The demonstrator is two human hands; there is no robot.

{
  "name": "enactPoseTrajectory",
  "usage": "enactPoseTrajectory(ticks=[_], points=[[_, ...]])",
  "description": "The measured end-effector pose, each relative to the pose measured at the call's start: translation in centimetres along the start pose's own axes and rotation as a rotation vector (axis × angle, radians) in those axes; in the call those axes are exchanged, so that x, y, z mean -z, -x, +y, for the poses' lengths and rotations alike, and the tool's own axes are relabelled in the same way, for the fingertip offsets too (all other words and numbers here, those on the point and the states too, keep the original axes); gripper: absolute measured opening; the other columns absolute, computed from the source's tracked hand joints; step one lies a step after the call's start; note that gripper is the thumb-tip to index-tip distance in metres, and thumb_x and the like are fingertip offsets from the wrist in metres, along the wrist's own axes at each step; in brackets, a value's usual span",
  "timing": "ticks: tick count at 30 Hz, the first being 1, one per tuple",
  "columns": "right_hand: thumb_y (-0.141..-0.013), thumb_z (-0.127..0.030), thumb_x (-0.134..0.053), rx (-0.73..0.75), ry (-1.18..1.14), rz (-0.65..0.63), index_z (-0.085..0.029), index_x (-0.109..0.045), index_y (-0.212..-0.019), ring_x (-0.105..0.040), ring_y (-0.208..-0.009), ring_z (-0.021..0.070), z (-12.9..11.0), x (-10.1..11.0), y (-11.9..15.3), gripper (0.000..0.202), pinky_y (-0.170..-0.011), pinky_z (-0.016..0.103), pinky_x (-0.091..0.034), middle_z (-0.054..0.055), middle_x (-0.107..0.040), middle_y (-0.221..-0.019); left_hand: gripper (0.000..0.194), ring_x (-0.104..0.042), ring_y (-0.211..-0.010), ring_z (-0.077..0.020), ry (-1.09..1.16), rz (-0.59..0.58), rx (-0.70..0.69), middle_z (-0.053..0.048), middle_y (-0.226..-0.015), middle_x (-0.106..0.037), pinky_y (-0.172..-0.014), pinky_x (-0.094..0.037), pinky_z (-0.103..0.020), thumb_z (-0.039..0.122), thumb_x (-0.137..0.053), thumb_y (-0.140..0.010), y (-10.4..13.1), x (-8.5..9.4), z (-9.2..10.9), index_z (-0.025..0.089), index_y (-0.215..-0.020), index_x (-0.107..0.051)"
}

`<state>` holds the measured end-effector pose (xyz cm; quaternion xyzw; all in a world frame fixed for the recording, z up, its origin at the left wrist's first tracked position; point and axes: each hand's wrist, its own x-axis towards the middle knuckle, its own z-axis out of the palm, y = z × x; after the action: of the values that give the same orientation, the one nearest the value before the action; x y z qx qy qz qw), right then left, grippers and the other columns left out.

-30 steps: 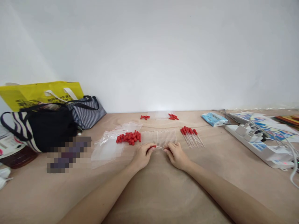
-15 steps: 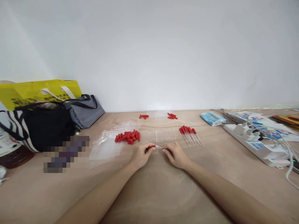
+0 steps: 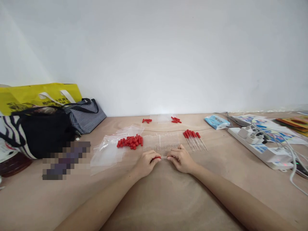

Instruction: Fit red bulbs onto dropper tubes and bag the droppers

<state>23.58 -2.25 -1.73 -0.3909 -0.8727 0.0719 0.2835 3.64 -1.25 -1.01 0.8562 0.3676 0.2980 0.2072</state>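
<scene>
My left hand (image 3: 146, 163) pinches a red rubber bulb (image 3: 157, 157). A thin clear tube (image 3: 164, 157) runs from it to my right hand (image 3: 181, 159), whose fingers are closed on the tube. Just beyond my hands lies a row of clear tubes (image 3: 161, 141). Left of that row is a pile of red bulbs (image 3: 131, 141), partly on clear plastic bags (image 3: 108, 154). To the right, several tubes with red bulbs fitted (image 3: 194, 138) lie side by side.
Near the wall are two small groups of red bulbs (image 3: 147, 121) and more tubes (image 3: 166, 118). A blue packet (image 3: 217, 122) and a white power strip (image 3: 260, 148) with cables are on the right. A black bag (image 3: 48, 131), striped bag (image 3: 88, 115) and yellow bag (image 3: 21, 96) stand left.
The bulb and tube between my hands now lie level and in line, slightly nearer to me. The whole view has shifted a little.
</scene>
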Motion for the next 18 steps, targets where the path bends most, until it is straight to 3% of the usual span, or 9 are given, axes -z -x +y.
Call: enactPoseTrajectory(ticks=[8,18], points=[[-0.085,-0.021,-0.035,0.006,0.044,0.05,-0.017,-0.055,-0.077,-0.049,-0.061,0.0121,-0.53,-0.72,-0.04,0.022,-0.064,0.027,-0.024,0.002,-0.06,-0.071,0.022,-0.055,-0.069,-0.0144,-0.045,-0.019,-0.03,-0.003,-0.073,-0.06,-0.065,-0.042,-0.024,0.027,-0.043,-0.083,0.16,0.04,0.35,0.017,-0.075,-0.06],[-0.085,-0.02,-0.035,-0.017,-0.005,0.024,-0.017,-0.055,-0.074,-0.05,-0.061,0.0116,-0.85,-1.04,-0.27,0.023,-0.065,0.027,-0.025,0.001,-0.06,-0.068,0.022,-0.054,-0.067,-0.014,-0.047,-0.009,-0.075,-0.004,-0.07,-0.059,-0.063,-0.042,-0.023,0.024,-0.042,-0.083,0.12,0.11,0.82,0.015,-0.072,-0.059]])
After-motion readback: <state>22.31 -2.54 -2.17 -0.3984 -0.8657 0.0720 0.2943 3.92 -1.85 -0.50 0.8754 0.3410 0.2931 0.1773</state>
